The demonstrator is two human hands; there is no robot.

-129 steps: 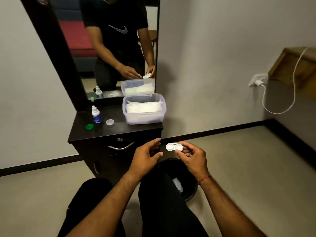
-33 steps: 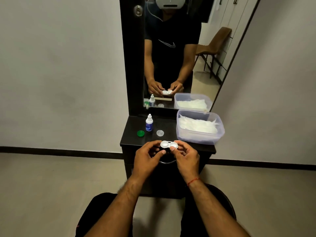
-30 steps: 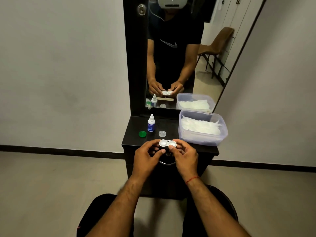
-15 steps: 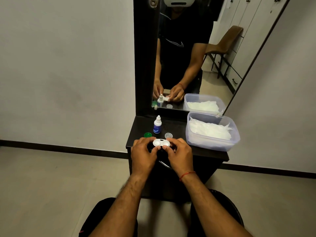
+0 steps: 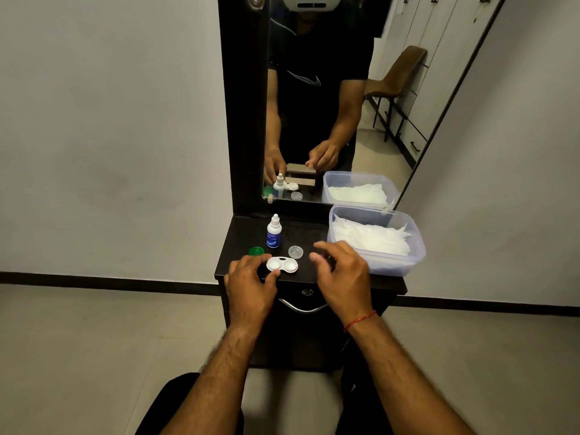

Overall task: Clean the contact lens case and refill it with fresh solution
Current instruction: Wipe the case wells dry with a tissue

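Observation:
The white two-well contact lens case lies open-side up near the front edge of the dark dresser top. My left hand touches its left well with thumb and fingertips. My right hand hovers to the right of the case, fingers spread, holding nothing. Behind the case stands a small white solution bottle with a blue label, uncapped. A green cap lies left of the bottle and a clear cap lies right of it.
A clear plastic tub of white tissues fills the dresser's right side. A tall mirror stands at the back. The drawer handle is below the top. My knees are at the bottom edge.
The case went from being held in both hands to lying on the dresser top. My right hand let go and drew off to the right; my left stays on it.

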